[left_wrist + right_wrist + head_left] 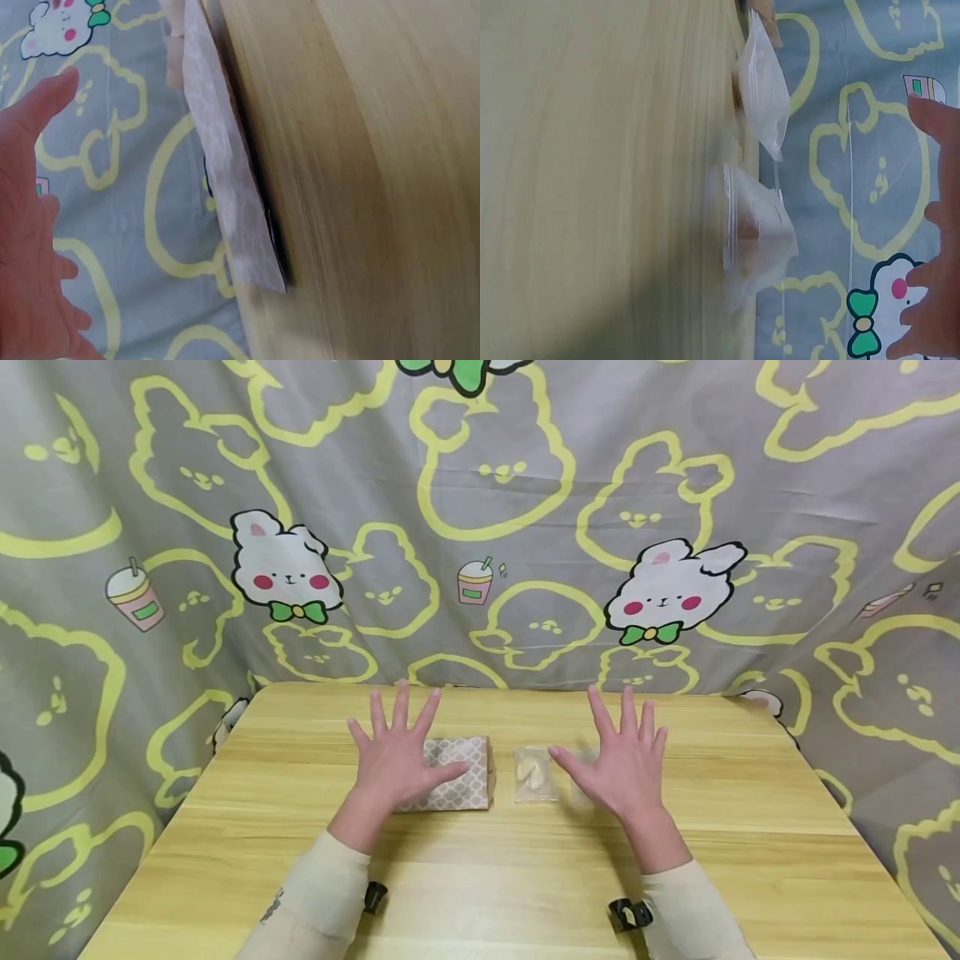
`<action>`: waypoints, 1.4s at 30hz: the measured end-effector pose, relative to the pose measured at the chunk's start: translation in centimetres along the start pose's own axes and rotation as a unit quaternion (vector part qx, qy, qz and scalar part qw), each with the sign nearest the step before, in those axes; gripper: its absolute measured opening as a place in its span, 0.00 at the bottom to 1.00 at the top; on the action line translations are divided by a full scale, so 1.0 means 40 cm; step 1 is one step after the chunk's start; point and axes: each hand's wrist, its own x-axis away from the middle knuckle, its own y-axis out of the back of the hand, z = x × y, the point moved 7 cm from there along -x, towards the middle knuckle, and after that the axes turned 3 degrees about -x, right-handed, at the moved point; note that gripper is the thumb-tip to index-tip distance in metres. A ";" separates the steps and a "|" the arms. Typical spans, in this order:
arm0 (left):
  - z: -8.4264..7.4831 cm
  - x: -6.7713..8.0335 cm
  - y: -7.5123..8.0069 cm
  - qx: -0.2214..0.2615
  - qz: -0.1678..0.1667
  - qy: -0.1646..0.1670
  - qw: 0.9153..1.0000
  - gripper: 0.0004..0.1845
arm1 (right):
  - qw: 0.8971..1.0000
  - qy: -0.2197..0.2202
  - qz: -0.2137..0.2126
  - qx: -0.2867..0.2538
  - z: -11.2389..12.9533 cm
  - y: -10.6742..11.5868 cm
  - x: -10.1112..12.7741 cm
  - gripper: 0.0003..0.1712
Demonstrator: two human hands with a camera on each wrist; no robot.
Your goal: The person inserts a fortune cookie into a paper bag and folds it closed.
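Note:
My left hand [396, 763] is raised with its fingers spread, partly covering a flat paper bag [468, 781] with a grey-and-white lattice pattern. Nothing is held in it. In the left wrist view the paper bag [225, 165] lies on the table apart from the fingers. My right hand [626, 768], also spread and holding nothing, hovers over the table to the right. By its thumb lies a small clear packet [534, 774] with pale, folded pieces inside. A second clear packet [757, 232] shows in the right wrist view; from the head, the right hand mostly hides it.
A light wood-grain table [480, 877] carries these things. Behind it and at both sides hangs a grey curtain [517, 560] with yellow outlines and white rabbit faces. A black band with a small device [630, 914] sits at the right wrist, another [375, 897] at the left.

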 end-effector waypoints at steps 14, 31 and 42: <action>-0.029 -0.014 -0.046 0.053 0.031 -0.034 0.998 0.61 | 0.982 0.065 -0.039 -0.174 0.103 -0.038 -0.011 0.51; -0.022 -0.010 -0.122 0.125 0.119 -0.040 0.984 0.63 | 0.926 0.010 0.060 -0.372 0.205 -0.194 -0.005 0.37; -0.023 -0.004 -0.142 0.178 0.165 -0.057 0.968 0.63 | 0.940 0.021 0.114 -0.320 0.218 -0.239 -0.006 0.19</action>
